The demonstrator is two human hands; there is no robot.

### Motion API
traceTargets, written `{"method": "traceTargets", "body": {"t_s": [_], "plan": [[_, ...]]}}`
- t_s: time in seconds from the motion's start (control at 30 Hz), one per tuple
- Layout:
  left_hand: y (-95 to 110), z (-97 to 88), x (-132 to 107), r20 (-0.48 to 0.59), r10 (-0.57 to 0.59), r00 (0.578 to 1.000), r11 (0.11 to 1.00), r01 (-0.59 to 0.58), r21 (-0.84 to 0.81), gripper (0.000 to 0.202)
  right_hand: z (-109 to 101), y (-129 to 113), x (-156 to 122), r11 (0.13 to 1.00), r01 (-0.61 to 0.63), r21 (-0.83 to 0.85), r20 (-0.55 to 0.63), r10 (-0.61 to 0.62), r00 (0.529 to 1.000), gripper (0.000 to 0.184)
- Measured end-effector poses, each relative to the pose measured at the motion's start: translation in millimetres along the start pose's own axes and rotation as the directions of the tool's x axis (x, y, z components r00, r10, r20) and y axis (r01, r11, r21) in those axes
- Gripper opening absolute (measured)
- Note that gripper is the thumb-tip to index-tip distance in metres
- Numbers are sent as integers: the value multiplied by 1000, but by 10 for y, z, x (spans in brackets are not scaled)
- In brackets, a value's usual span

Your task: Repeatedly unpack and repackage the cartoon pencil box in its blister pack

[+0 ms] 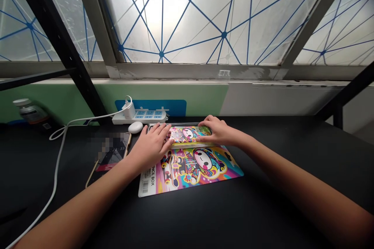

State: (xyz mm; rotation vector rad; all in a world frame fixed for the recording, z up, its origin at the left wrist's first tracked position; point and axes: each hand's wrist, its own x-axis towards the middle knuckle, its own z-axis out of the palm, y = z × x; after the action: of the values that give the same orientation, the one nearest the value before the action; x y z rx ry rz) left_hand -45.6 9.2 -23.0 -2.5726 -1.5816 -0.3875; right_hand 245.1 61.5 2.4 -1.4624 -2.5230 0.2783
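Note:
A colourful pencil box (187, 134) with a cartoon panda print lies on the black table (277, 155), just beyond a flat printed card (189, 169) marked "PENCIL BOX". My left hand (152, 144) rests flat on the box's left end with fingers stretched out. My right hand (217, 130) curls over the box's right end, fingers pressing on its top edge. Both hands touch the box; part of its lid is hidden under them.
A phone (109, 155) lies left of the card. Behind it sit a white earbud case (135, 127) and a power strip (146, 115) with a charger and a white cable (57, 163) trailing left. A bottle (30, 111) stands far left. A window frame rises behind.

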Motion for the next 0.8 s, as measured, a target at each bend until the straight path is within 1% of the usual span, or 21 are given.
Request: {"method": "traceTargets", "body": {"t_s": [0.1,0.2,0.4,0.5,0.57,0.7,0.8], "plan": [[1,-6,-3,-6,-4,1000,1000,4,-14,60,3,2,18,1000,-1,-6,14,1,1000,66],[5,-2,-11,-23,-10,1000,1000,10,-27,60,13,-3,35,1000,2,-22,-4,-2,1000,62],[4,-66,-12,-83,8,997,999,-11,-38,57,31,-58,6,995,27,-94,-135,-40,990,52],[-56,-126,-2,-125,13,992,999,-18,-41,56,35,-135,-77,990,44,-131,-210,-71,975,52],[-117,-152,6,-176,14,984,999,-23,-46,56,38,-185,-135,987,57,-151,-248,-94,964,51],[-208,-177,17,-295,56,954,996,-73,-48,58,46,-228,-195,979,99,-177,-307,-150,940,42],[-201,-199,13,-328,107,939,992,-122,-26,60,37,-232,-190,964,156,-215,-358,-227,906,35]]}}
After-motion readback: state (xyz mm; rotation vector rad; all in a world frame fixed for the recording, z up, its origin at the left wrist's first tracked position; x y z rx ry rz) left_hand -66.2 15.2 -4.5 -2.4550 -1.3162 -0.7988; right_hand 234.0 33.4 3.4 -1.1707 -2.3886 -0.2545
